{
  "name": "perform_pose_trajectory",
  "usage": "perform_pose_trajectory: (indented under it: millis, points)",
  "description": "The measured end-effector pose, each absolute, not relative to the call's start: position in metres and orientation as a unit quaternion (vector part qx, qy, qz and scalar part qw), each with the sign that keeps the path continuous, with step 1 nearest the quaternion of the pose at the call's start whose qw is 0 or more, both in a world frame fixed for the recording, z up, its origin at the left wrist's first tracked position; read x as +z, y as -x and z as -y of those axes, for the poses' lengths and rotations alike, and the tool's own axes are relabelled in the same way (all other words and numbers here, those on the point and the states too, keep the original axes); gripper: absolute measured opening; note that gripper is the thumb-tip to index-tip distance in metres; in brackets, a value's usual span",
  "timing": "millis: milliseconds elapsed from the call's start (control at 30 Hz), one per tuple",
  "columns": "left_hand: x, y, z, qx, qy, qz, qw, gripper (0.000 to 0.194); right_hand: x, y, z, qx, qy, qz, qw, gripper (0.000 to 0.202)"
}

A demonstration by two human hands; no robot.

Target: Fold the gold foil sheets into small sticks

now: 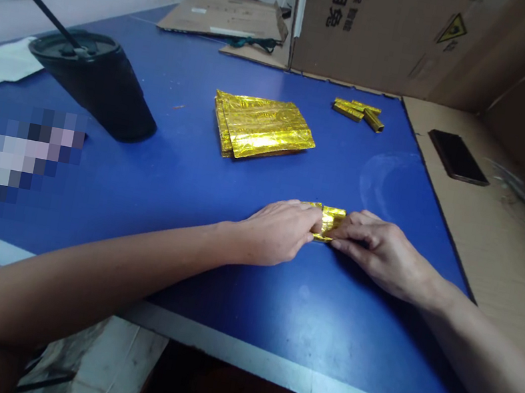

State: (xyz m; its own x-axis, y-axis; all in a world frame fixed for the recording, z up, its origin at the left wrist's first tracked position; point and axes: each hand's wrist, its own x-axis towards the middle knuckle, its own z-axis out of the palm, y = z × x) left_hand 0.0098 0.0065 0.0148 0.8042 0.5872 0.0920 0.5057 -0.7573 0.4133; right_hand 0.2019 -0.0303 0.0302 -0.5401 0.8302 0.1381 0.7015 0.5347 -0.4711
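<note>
Between my two hands, a small piece of gold foil paper (332, 221) lies on the blue table (244, 302), partly folded. My left hand (284, 231) grips its left end, with the fingers curled over it. At the right end, the fingers and thumb of my right hand (378, 247) pinch the same piece. A stack of flat gold foil sheets (267, 128) rests beyond my left hand. Several small folded gold pieces (357, 112) lie farther back on the right. My fingers hide both ends of the held piece.
A black tumbler (104, 84) with a straw stands at the left, beside a white sheet (1, 62). A phone (457, 156) lies on cardboard at the right. A large cardboard box (371, 39) stands at the back, near flattened cardboard (218, 14). A blurred patch covers the far left.
</note>
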Motion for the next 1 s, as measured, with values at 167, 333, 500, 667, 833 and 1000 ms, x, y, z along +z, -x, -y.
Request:
perform_pose_trajectory:
  millis: [167, 333, 500, 667, 833, 1000]
  points:
    - [0.0150, -0.0094, -0.0095, 0.120, -0.935, -0.270, 0.195, 0.015, 0.0320, -0.2017, 0.0353, 0.171, 0.435, 0.867, 0.170, 0.020]
    - [0.0148, -0.0099, -0.0116, 0.123, -0.931, -0.276, 0.207, 0.018, 0.0297, -0.1993, 0.0353, 0.167, 0.476, 0.844, 0.181, 0.017]
    - [0.0146, -0.0110, -0.0114, 0.117, -0.925, -0.289, 0.217, 0.019, 0.0259, -0.1995, 0.0327, 0.151, 0.473, 0.852, 0.164, 0.016]
    - [0.0132, -0.0128, -0.0105, 0.113, -0.922, -0.305, 0.213, 0.019, 0.0269, -0.1992, 0.0323, 0.144, 0.478, 0.854, 0.147, 0.016]
    - [0.0119, -0.0148, -0.0095, 0.106, -0.922, -0.314, 0.199, 0.018, 0.0289, -0.1985, 0.0319, 0.170, 0.467, 0.853, 0.159, 0.013]
    - [0.0130, -0.0151, -0.0078, 0.108, -0.921, -0.320, 0.193, 0.016, 0.0270, -0.1978, 0.0312, 0.180, 0.458, 0.852, 0.179, 0.016]
